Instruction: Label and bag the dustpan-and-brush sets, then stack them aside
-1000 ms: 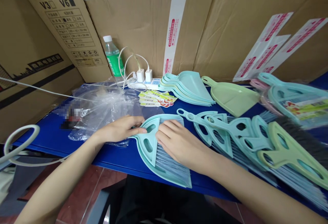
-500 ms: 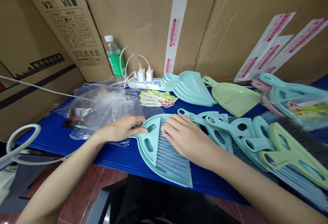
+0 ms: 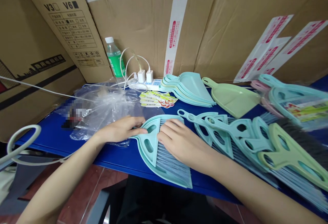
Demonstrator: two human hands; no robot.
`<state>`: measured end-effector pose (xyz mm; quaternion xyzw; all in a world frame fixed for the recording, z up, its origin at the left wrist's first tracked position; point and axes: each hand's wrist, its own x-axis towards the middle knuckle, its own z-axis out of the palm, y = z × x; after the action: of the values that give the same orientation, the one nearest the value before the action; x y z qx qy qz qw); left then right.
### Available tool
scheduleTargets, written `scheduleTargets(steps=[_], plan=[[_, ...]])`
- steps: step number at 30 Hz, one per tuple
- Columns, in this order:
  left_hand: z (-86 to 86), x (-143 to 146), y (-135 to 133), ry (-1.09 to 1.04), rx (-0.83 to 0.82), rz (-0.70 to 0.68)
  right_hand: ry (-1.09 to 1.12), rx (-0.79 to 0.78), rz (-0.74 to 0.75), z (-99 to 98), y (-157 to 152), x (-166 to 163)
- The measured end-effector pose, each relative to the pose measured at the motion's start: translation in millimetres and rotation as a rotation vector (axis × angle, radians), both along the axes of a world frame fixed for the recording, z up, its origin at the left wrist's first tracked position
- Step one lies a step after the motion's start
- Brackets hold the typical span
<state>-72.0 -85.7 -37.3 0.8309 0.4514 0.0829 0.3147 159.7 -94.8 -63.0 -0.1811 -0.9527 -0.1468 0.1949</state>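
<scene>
A light-blue hand brush (image 3: pixel 151 141) with grey-blue bristles lies inside a matching dustpan (image 3: pixel 147 164) at the table's front edge. My left hand (image 3: pixel 125 128) is closed round their two handles, thumb on top; the handles are mostly hidden in it. My right hand (image 3: pixel 176 138) rests on the bristles with its fingers curled against them, close to the brush's head. Right of it lie several more brushes, light-blue ones (image 3: pixel 241 128) and a green one (image 3: pixel 289 145), handles towards me.
Behind stand stacked blue dustpans (image 3: pixel 189 83), a green dustpan (image 3: pixel 233 95) and bagged sets (image 3: pixel 297 97). Printed cards (image 3: pixel 156 99), clear plastic bags (image 3: pixel 107 106), a power strip (image 3: pixel 153 84) with white cables and a bottle (image 3: pixel 115 61) are at left. Cardboard boxes (image 3: pixel 143 25) wall the back.
My right hand has slid a little left and down over the bristles, towards the brush's head. My left hand keeps its hold on the handles.
</scene>
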Motion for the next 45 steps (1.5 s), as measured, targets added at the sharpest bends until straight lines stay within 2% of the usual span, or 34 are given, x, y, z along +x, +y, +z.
scheduleTargets(steps=[8,13,15,18,21,25,35,39,45], plan=[[0.2,1,-1,0.019,0.019,0.008,0.009,0.075,-0.032,-2.9,-2,-3],[-0.4,-1,-3,0.039,0.058,0.021,0.049,0.127,-0.139,5.3,4,4],[-0.4,-2,-4,0.039,0.076,0.025,0.079,0.059,-0.177,10.7,4,7],[-0.7,-2,-5,0.040,0.100,0.037,0.109,-0.136,-0.204,14.4,1,10],[-1.2,0,-6,0.050,0.134,0.055,0.043,-0.296,-0.179,10.0,-5,11],[-0.3,2,-8,0.050,0.142,0.053,-0.062,-0.434,-0.199,1.6,-9,11],[2.0,1,-11,0.037,0.134,0.043,-0.097,-0.586,-0.221,10.2,-9,11],[3.3,2,-12,0.064,0.136,0.057,-0.105,-0.619,-0.244,9.9,-8,10],[1.2,-1,-11,0.104,0.172,0.096,-0.151,-0.750,-0.253,7.3,-8,10]])
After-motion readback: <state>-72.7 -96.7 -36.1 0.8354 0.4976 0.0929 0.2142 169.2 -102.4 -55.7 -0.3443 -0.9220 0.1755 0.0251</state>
